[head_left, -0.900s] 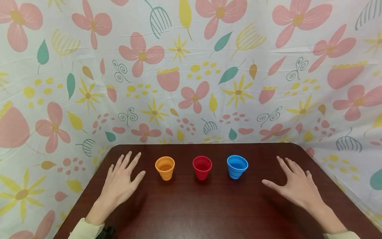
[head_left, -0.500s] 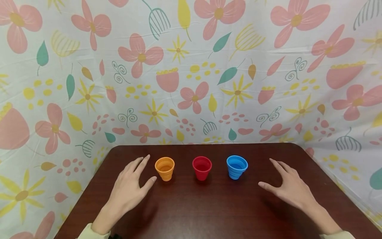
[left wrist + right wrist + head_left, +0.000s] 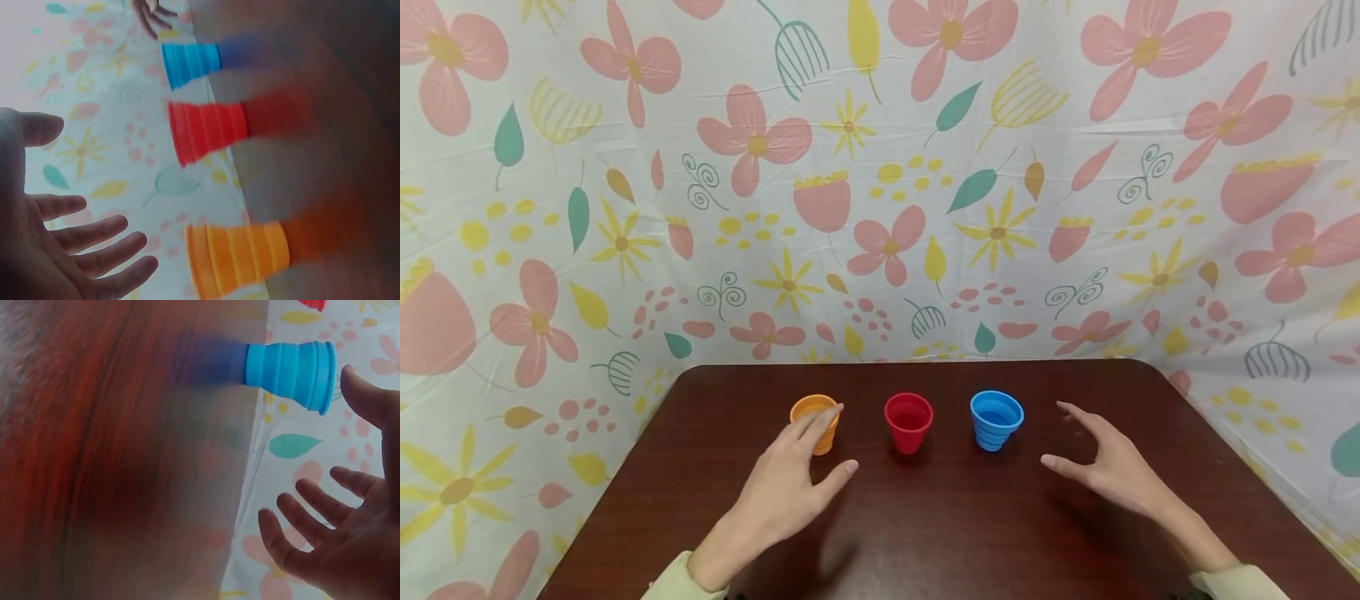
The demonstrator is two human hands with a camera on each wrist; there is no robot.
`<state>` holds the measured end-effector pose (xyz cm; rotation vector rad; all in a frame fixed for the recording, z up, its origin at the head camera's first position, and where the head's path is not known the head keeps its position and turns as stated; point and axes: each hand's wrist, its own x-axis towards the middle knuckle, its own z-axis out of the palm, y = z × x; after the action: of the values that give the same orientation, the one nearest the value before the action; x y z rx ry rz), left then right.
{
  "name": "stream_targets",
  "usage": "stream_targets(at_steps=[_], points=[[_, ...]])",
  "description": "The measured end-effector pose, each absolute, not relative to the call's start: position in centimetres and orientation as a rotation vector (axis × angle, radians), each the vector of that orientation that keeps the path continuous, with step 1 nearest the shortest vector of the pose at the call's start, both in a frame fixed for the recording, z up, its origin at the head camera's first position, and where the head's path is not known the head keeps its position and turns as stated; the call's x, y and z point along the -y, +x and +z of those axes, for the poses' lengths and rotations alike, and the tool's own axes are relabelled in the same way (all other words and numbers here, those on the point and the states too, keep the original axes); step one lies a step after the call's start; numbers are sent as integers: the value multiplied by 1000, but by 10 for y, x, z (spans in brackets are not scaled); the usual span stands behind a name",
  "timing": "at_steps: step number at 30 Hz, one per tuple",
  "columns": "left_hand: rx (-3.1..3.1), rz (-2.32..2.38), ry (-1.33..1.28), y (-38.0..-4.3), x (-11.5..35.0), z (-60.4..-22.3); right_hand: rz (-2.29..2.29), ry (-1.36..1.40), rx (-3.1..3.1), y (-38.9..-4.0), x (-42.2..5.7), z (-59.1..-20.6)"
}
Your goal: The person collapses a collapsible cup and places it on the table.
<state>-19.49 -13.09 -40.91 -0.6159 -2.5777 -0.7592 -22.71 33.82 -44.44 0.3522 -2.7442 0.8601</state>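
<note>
Three cups in a row, all upright, mouths up, close to the far edge of the table (image 3: 940,517)! Orange cup (image 3: 810,403) out toward the far left corner, red cup (image 3: 908,423) in the middle, blue cup (image 3: 996,421) on the side of the far right corner, and clear gaps between all three.

And here is the left hand (image 3: 782,492), right at the orange cup, its fingers stretched over part of it in the head view! Thumb held away from the fingers, nothing in the grip; the left wrist view shows space between fingertips and orange rim.

Over on the other side, the right hand (image 3: 1116,467), between the blue cup and the table's right edge. Fingers loosely extended, thumb well apart from them and aimed at the blue cup, just beside it but not touching, and this hand holds nothing either. The two hands are well apart, with the red cup and the blue cup standing between them!

Light sleeves (image 3: 683,579) at both wrists, down by the near edge. Dark, reddish wood on that table, a soft shadow under the left hand, and behind the far edge a white cloth (image 3: 880,187) full of pink flowers, yellow blooms and green leaves.
</note>
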Motion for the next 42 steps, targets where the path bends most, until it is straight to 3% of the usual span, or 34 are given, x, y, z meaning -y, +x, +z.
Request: stream_targets(at_steps=[18,28,42], points=[[2698,-897,-782,-192,76,-431,1302,550,2702,-260,-332,-450],[2741,-1276,-903,-199,28,-449,1422,616,2656,-272,-327,-450],[2720,-1622,-702,-233,-37,-461,1561,613,2641,-272,-323,-452]])
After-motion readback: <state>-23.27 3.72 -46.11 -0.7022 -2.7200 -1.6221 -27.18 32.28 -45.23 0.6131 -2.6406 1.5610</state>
